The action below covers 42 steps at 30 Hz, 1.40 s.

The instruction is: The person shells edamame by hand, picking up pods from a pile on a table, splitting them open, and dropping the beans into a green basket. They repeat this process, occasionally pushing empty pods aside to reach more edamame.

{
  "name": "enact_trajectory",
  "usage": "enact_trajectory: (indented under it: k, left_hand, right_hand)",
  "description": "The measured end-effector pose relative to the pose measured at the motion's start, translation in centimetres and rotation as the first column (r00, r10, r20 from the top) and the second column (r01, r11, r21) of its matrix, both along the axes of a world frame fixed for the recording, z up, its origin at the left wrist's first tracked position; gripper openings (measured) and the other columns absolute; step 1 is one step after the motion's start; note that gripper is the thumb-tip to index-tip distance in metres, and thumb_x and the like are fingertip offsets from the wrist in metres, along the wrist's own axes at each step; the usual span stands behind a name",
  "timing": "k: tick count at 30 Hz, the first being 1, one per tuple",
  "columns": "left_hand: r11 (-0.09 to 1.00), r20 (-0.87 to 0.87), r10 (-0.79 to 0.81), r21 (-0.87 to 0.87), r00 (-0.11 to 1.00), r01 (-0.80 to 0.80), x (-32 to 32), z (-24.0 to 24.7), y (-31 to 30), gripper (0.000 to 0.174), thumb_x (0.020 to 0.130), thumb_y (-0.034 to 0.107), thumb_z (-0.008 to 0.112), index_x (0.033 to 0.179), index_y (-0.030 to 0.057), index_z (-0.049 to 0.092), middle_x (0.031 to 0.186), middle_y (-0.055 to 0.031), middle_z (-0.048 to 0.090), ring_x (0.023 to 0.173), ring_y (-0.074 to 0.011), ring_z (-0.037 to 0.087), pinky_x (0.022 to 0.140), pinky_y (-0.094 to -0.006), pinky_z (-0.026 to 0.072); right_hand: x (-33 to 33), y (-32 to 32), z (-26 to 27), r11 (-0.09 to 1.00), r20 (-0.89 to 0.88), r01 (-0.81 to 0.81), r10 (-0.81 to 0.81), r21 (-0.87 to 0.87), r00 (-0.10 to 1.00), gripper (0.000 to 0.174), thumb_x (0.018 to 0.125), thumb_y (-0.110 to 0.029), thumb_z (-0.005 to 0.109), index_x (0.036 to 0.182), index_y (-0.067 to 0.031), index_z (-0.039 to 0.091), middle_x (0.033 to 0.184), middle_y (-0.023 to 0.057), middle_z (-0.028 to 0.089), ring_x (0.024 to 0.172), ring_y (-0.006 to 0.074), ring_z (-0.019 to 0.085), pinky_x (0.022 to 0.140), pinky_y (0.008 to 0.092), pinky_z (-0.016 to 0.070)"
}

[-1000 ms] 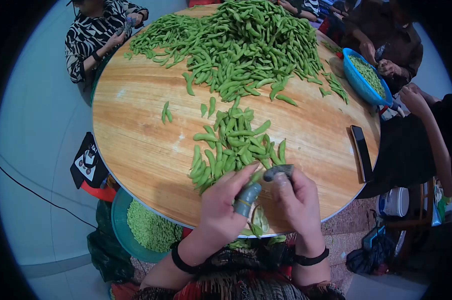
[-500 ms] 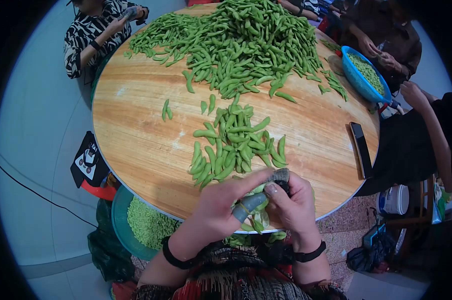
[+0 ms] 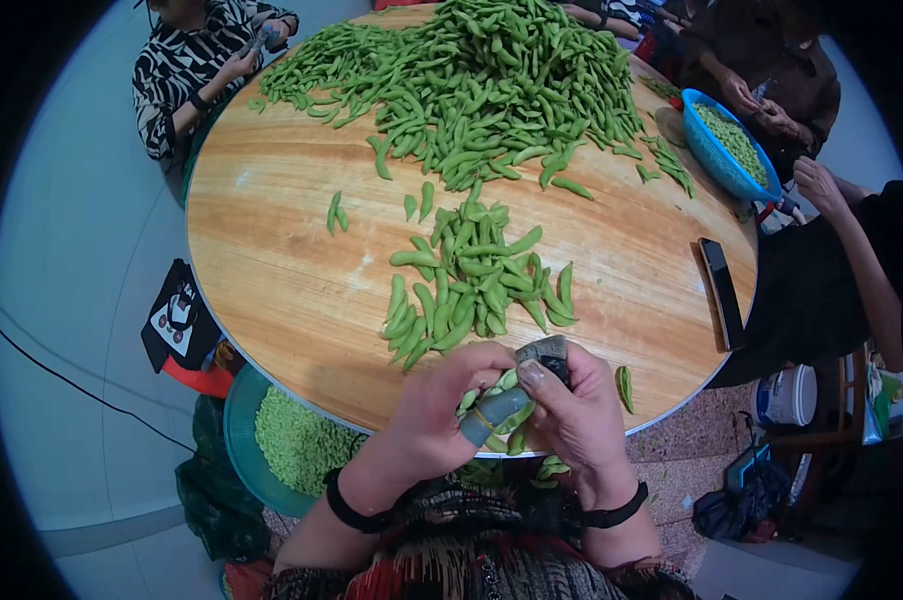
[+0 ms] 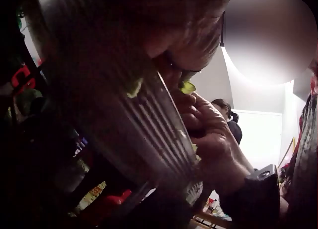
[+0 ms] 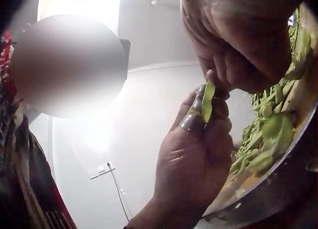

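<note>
Over the table's near edge both hands meet at a green edamame pod (image 5: 209, 102). My left hand (image 3: 424, 408) pinches the pod, its thumb wrapped in a grey cover (image 3: 502, 408) with a yellow band. Pale green beans (image 3: 500, 382) show between that thumb and the curled fingers. My right hand (image 3: 587, 415) grips the pod's other end between thumb and index finger, and a dark grey cover (image 3: 544, 350) sits on the index finger. Just beyond the hands lies a small heap of edamame pods (image 3: 472, 270). Split pods (image 3: 517, 440) lie under the hands at the rim.
A large pile of pods (image 3: 502, 90) fills the far side of the round wooden table (image 3: 282, 290). Below left stands a green basin (image 3: 240, 440) of shelled beans. A blue basket (image 3: 702, 145) and a phone (image 3: 722, 295) are at the right. Other people sit around.
The hands were slightly apart a second ago and have come together over the pod. A pod now shows on the table to the right of the right hand.
</note>
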State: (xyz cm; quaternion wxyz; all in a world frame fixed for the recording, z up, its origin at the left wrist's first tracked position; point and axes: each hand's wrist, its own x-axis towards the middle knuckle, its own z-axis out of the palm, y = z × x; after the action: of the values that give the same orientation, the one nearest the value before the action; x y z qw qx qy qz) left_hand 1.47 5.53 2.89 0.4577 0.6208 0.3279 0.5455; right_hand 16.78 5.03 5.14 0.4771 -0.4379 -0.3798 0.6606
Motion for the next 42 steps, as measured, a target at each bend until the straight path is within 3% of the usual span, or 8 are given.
enact_trajectory:
  k: [9,13,16,17,22,24,31,42]
  left_hand:
    - [0.979,-0.237,-0.063,0.174,0.969,0.106,-1.1,0.0,0.2,0.022,0.077,-0.003,0.061,0.096,0.0033,0.051,0.079,-0.0084,0.059,0.07,-0.0181,0.062,0.062,-0.0269,0.0482]
    - [0.944,0.238,-0.115,-0.278,0.964,0.181,-1.9,-1.1,-0.8,0.014,0.083,0.001,0.055,0.095,0.0055,0.05,0.076,-0.0038,0.053,0.056,-0.0095,0.047,0.05,-0.0197,0.0368]
    - [0.848,0.452,0.072,-0.497,0.889,0.184,-3.7,0.1,-0.9,0.004,0.09,0.007,0.049,0.094,0.0057,0.05,0.077,-0.0033,0.052,0.053,-0.0049,0.039,0.045,-0.0171,0.0286]
    - [0.85,0.443,0.171,-0.518,0.88,0.096,-4.1,0.2,-0.8,0.006,0.093,0.012,0.049,0.094,0.0057,0.05,0.077,-0.0034,0.052,0.052,-0.0032,0.037,0.044,-0.016,0.0257]
    - [0.841,0.264,0.192,-0.54,0.945,-0.02,-3.7,-0.9,-1.2,0.012,0.087,0.008,0.058,0.098,0.0034,0.059,0.081,-0.0051,0.058,0.057,-0.0063,0.048,0.047,-0.017,0.0332]
    - [0.977,-0.316,0.187,0.163,0.93,-0.141,-3.4,-0.7,-0.7,0.028,0.079,0.0,0.061,0.106,0.0042,0.061,0.085,-0.0084,0.061,0.067,-0.0164,0.058,0.056,-0.0242,0.0441]
    - [0.952,-0.302,0.229,0.27,0.925,-0.147,-1.3,-0.8,-1.6,0.035,0.072,-0.007,0.06,0.105,0.0024,0.062,0.091,-0.0134,0.061,0.078,-0.0257,0.06,0.066,-0.0308,0.0482]
    - [0.915,0.473,0.105,-0.39,0.875,0.101,-0.8,-1.9,-1.1,0.022,0.076,-0.005,0.058,0.098,-0.0018,0.062,0.088,-0.0061,0.057,0.068,-0.0062,0.049,0.052,-0.0159,0.0327]
  right_hand:
    - [-0.3,-0.2,-0.6,0.975,-0.423,0.001,-0.097,-0.221,0.901,0.008,0.084,-0.005,0.056,0.091,-0.0009,0.055,0.06,-0.0011,0.052,0.037,0.0021,0.034,0.034,0.0159,0.0229]
    - [1.1,0.8,1.6,0.906,-0.291,0.423,-0.411,-0.024,0.864,0.008,0.084,-0.004,0.056,0.091,-0.0018,0.056,0.058,-0.0019,0.051,0.038,0.0018,0.033,0.035,0.0165,0.0245]
    - [3.9,1.0,1.9,0.914,0.186,-0.173,0.11,0.366,0.976,0.014,0.082,-0.014,0.063,0.086,-0.001,0.059,0.055,0.0024,0.052,0.041,0.007,0.044,0.04,0.0239,0.0346]
    - [4.0,1.1,2.0,0.706,0.552,-0.574,0.307,0.415,0.776,0.02,0.081,-0.018,0.066,0.084,-0.0004,0.059,0.055,0.0038,0.052,0.043,0.0092,0.048,0.042,0.0271,0.0381]
    - [-1.0,1.3,-0.7,0.784,0.901,-0.445,-0.363,0.433,0.237,0.025,0.076,-0.023,0.069,0.073,-0.0021,0.054,0.059,0.0125,0.059,0.052,0.0296,0.059,0.048,0.0388,0.0433]
    - [-1.3,1.3,-1.3,0.794,0.928,-0.49,-0.357,0.361,0.105,0.021,0.077,-0.018,0.067,0.074,-0.0021,0.054,0.061,0.0144,0.06,0.054,0.0302,0.059,0.048,0.0377,0.0432]
    - [0.0,0.4,-0.2,0.975,0.306,-0.199,0.162,0.094,0.938,0.013,0.089,-0.014,0.057,0.087,-0.0005,0.058,0.063,-0.0027,0.051,0.057,0.0027,0.044,0.049,0.0204,0.0373]
    - [0.7,-0.8,-0.1,0.92,0.137,-0.387,0.377,0.055,0.916,0.023,0.098,-0.019,0.038,0.088,-0.0036,0.051,0.066,-0.0017,0.048,0.054,0.0038,0.04,0.047,0.0198,0.0326]
